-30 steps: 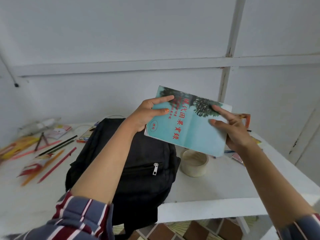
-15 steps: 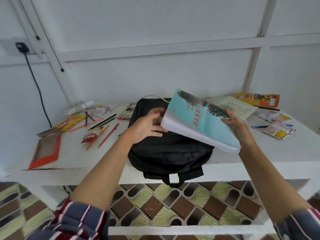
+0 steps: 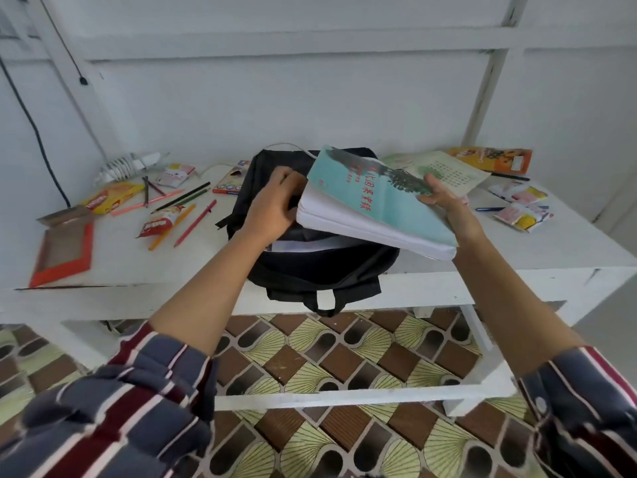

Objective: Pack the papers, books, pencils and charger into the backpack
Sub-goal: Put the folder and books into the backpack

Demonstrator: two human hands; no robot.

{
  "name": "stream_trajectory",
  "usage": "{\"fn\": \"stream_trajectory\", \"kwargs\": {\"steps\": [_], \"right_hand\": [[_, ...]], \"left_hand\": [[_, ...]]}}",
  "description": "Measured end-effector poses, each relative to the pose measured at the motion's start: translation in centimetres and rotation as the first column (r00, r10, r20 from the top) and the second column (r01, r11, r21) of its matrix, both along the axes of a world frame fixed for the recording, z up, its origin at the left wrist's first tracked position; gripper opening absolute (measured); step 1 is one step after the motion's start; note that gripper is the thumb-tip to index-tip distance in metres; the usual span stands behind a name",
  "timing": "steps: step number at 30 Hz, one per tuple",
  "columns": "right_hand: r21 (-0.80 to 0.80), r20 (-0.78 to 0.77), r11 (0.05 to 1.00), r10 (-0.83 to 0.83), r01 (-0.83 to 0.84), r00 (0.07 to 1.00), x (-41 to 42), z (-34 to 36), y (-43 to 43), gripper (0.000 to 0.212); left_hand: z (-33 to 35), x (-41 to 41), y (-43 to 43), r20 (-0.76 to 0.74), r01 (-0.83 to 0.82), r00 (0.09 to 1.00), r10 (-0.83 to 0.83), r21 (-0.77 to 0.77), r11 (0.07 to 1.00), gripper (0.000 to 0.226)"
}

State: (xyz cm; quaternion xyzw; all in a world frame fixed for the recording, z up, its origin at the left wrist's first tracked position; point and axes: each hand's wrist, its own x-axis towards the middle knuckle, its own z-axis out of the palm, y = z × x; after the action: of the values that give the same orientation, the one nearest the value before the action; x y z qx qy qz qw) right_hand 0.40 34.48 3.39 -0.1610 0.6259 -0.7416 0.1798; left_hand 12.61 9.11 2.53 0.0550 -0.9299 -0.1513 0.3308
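Head view: right hand (image 3: 444, 201) grips the thick teal-covered book (image 3: 375, 208) by its far right edge, tilted just above the black fabric backpack (image 3: 320, 267) on the white table (image 3: 517, 250). Left hand (image 3: 275, 208) curls its fingers (image 3: 287, 177) on the backpack's mouth; pull it wider, then slide the book's near corner in first. Counted: one backpack, one held book, one white charger (image 3: 127, 165), roughly seven loose pencils (image 3: 196, 222) at left.

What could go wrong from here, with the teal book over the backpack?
1. The right hand grips the thick teal book by one edge only, tilted; it could slip.
2. White papers show in the opening of the backpack that the left hand holds; the book may crease them.
3. The backpack overhangs the table edge; a push might tip it off.
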Motion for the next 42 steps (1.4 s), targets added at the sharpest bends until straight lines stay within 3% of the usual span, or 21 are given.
{"fn": "stream_trajectory", "kwargs": {"steps": [1, 3, 7, 10, 15, 19, 23, 27, 31, 35, 38, 42], "right_hand": [[-0.008, 0.006, 1.000, 0.011, -0.011, 1.000, 0.0, 0.0, 0.2, 0.052], [-0.046, 0.037, 0.999, 0.023, -0.022, 0.999, -0.4, -0.1, 0.6, 0.052], [-0.170, 0.135, 0.985, 0.038, -0.014, 0.990, -1.8, -0.6, 1.4, 0.042], [-0.196, 0.150, 0.981, 0.013, 0.017, 0.989, -2.4, -0.9, 1.8, 0.040], [-0.149, 0.159, 0.988, -0.002, 0.026, 0.987, -2.7, -1.7, 1.8, 0.045], [-0.068, 0.046, 0.997, 0.043, -0.040, 0.998, -2.9, -2.6, 2.0, 0.049], [0.123, -0.061, 0.980, 0.165, -0.157, 0.984, -3.1, -2.7, 2.8, 0.060], [0.099, 0.045, 0.961, 0.255, -0.259, 0.966, -2.8, -3.4, 3.1, 0.053], [0.193, 0.034, 0.937, 0.291, -0.292, 0.956, -2.0, -4.1, 2.0, 0.048], [0.243, 0.035, 0.915, 0.322, -0.320, 0.946, -1.7, -5.1, 0.8, 0.047], [0.310, 0.009, 0.903, 0.310, -0.297, 0.951, -1.6, -5.2, 0.4, 0.052], [0.303, 0.035, 0.910, 0.284, -0.281, 0.958, -1.3, -5.0, 0.3, 0.055]], "left_hand": [[-0.2, -0.2, 0.1, -0.070, -0.062, 0.996, 0.055, -0.103, 0.993, 0.019], [-0.3, -0.5, 0.8, -0.076, -0.133, 0.990, 0.122, -0.153, 0.979, 0.008], [-3.2, -1.0, 0.8, 0.106, 0.072, 0.994, -0.033, -0.390, 0.918, 0.011], [-4.7, -0.5, 0.2, 0.241, 0.177, 0.964, -0.109, -0.282, 0.943, 0.024], [-3.9, -0.3, -0.1, 0.490, 0.166, 0.871, 0.038, -0.367, 0.915, 0.015], [-3.5, -1.6, -0.8, 0.529, 0.144, 0.846, 0.064, -0.342, 0.929, 0.028], [-2.3, -2.8, -1.8, 0.576, 0.115, 0.813, 0.084, -0.300, 0.947, 0.039], [0.0, -3.6, -3.0, 0.588, 0.081, 0.808, 0.033, -0.166, 0.983, 0.044], [1.1, -4.4, -3.3, 0.609, 0.076, 0.792, 0.032, -0.150, 0.986, 0.038], [-0.2, -4.1, -3.1, 0.501, 0.119, 0.866, -0.003, -0.200, 0.973, 0.045], [-1.0, -3.7, -3.7, 0.541, 0.194, 0.841, -0.025, -0.258, 0.946, 0.047], [-1.3, -3.4, -4.2, 0.626, 0.229, 0.777, -0.060, -0.192, 0.954, 0.039]]}}
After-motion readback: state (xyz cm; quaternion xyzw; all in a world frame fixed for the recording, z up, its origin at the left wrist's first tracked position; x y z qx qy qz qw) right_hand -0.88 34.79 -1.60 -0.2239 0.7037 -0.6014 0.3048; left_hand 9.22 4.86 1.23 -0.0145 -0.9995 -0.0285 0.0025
